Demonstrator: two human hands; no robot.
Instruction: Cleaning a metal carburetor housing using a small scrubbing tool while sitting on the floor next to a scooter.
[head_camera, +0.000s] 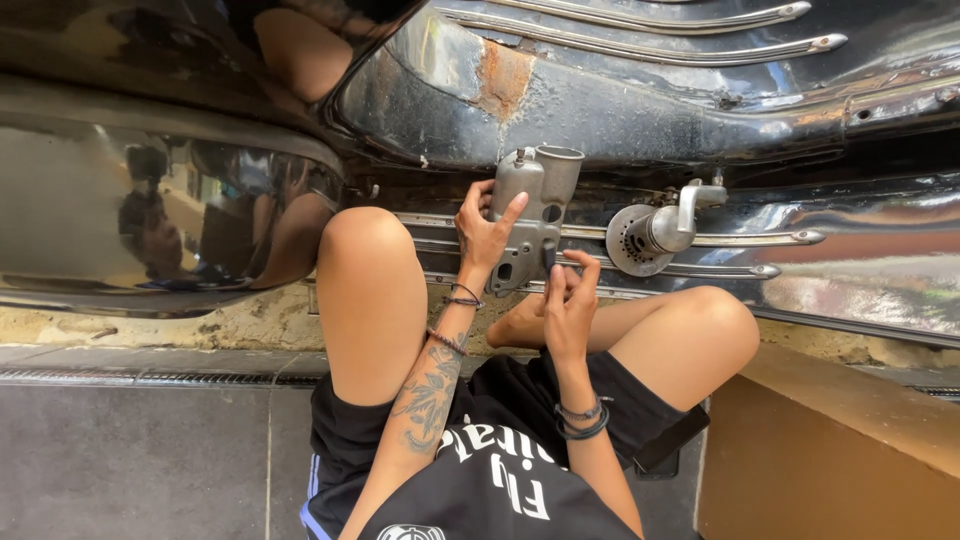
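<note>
Gripping a dull grey cast-metal housing, left hand; right hand pinches a dark tool.

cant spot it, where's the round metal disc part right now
In the head view the round metal disc part sits right of centre against the black car body, just right of the grey metal casting the left hand holds.

No packages, labels, signs or screens in view; only white print on the person's black shirt
</note>
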